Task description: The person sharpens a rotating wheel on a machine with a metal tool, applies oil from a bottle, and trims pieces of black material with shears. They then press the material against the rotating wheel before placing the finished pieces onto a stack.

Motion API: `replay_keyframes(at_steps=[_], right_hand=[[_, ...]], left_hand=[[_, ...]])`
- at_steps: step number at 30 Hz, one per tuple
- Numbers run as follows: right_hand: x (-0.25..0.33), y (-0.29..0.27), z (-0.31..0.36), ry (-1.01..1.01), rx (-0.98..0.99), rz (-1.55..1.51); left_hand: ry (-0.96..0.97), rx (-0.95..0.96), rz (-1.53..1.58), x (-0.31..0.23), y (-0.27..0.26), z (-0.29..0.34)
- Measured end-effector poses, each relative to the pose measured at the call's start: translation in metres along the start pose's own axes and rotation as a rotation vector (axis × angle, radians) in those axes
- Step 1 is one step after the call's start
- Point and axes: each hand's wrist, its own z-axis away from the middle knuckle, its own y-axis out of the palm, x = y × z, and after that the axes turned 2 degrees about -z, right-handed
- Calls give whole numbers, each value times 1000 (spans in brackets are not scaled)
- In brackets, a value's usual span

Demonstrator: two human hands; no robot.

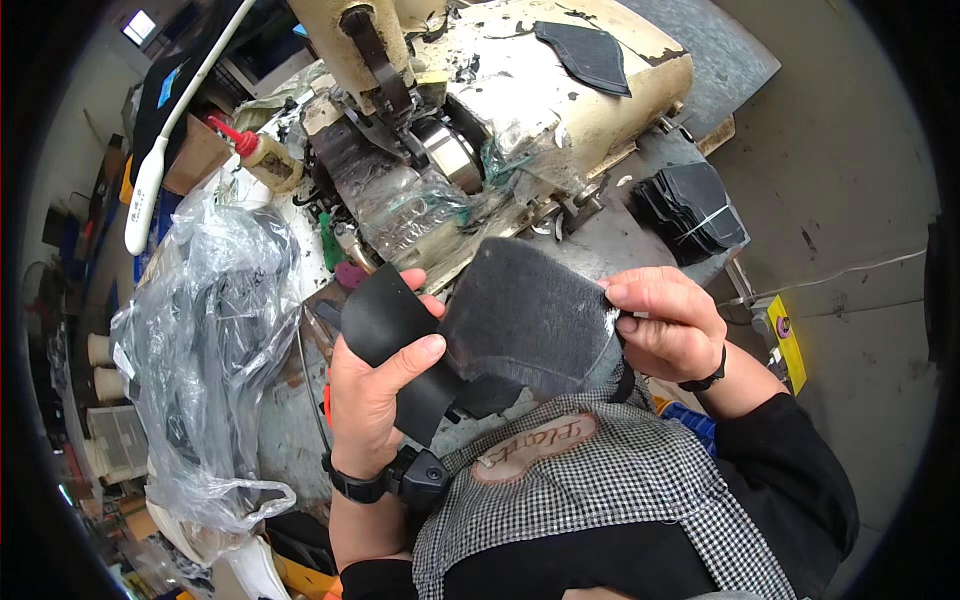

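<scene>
My left hand (375,385) is closed around a smooth black curved piece (392,318) that looks like leather, its thumb lying across it. A larger dark grey piece (525,315) with a fuzzy, suede-like face spans from the left fingertips to my right hand (670,320). That hand pinches its right edge between thumb and fingers, where whitish frayed bits show. Just beyond both hands stands a worn cream machine (600,120) with a shiny metal roller (450,155). Part of another black piece (488,397) shows below the grey one.
Stacked black pieces (690,210) tied with a band lie right of the machine. One black piece (585,55) rests on its top. Clear plastic bags (215,350) fill the left side, near a red-tipped bottle (260,155) and a white lamp (148,195). A yellow box (780,340) stands at right.
</scene>
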Motion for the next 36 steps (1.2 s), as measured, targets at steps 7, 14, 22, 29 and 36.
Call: replay_keyframes(at_steps=[7,14,22,29,36], right_hand=[[-5,-3,-5,97,20,18],[-42,-45,-62,468,-355,142],[-138,-64,-50,317,117,562],[-69,-35,-55,331,130,396],[-26,16,-49,-103,220,53]], left_hand=[[125,1,-31,-5,1,-5],[64,-92,132,-9,6,0],[57,1,-2,0,-1,-7],[150,42,-131,-6,12,-13],[137,78,-150,-11,40,-20]])
